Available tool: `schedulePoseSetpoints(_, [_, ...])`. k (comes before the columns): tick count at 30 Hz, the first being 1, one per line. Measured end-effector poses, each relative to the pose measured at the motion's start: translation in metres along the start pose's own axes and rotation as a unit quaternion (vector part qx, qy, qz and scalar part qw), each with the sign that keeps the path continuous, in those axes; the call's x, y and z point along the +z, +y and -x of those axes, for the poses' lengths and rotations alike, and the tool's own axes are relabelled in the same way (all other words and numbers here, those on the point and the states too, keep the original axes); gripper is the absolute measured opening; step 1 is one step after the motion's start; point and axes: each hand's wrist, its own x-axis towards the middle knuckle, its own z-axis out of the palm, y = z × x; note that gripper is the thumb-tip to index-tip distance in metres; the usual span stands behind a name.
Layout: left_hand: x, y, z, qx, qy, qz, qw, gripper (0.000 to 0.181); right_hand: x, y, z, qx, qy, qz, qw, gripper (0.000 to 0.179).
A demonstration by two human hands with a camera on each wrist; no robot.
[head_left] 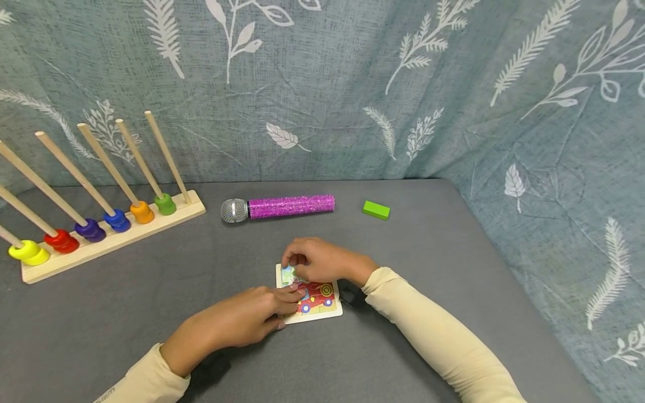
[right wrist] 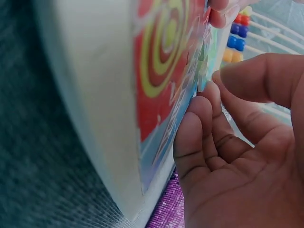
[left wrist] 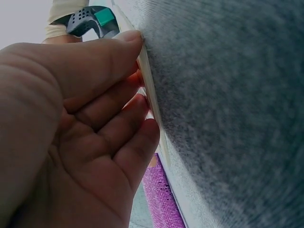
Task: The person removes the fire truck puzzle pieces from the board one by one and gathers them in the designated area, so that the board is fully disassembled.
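A small jigsaw puzzle (head_left: pixel 318 298) in a pale wooden frame lies on the table, printed with a red vehicle on blue wheels. My left hand (head_left: pixel 254 314) rests on its left side, fingers over the picture and thumb at the frame's edge, as the left wrist view also shows. Over the upper left corner, my right hand (head_left: pixel 322 260) has its fingers curled down. Its thumb and fingertips pinch a light green-blue puzzle piece (right wrist: pixel 201 73), seen partly raised in the right wrist view. Much of that corner is hidden by the fingers.
Behind the puzzle lies a purple glittery microphone (head_left: pixel 291 207). A green block (head_left: pixel 375 210) sits to its right. At the far left stands a wooden peg rack (head_left: pixel 116 238) with coloured rings on tall pegs. A patterned curtain (head_left: pixel 312 95) hangs along the back edge.
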Motion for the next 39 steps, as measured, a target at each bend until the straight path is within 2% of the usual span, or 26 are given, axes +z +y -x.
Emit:
schedulePoseSetpoints(6, [0.000, 0.000, 0.000, -0.002, -0.004, -0.005, 1.0000, 0.039, -0.001, 0.002, 0.002, -0.006, 0.008, -0.010, 0.9999, 0.025])
schedulePoseSetpoints(11, [0.002, 0.001, -0.001, 0.012, 0.003, -0.028, 0.9995, 0.039, -0.006, 0.004, 0.007, -0.017, 0.008, -0.048, 0.9986, 0.020])
schedulePoseSetpoints(20, [0.001, 0.002, 0.000, 0.005, -0.001, -0.034, 0.9994, 0.036, -0.008, 0.005, 0.007, 0.006, 0.004, -0.128, 0.9917, 0.019])
schedulePoseSetpoints(28, [0.000, -0.002, -0.001, 0.012, -0.005, -0.015, 0.9998, 0.035, -0.006, 0.006, 0.007, 0.022, 0.021, -0.163, 0.9862, 0.020])
schedulePoseSetpoints(39, [-0.001, -0.002, 0.001, 0.011, -0.007, -0.018, 0.9997, 0.035, -0.016, 0.009, 0.010, 0.061, 0.045, -0.199, 0.9771, 0.020])
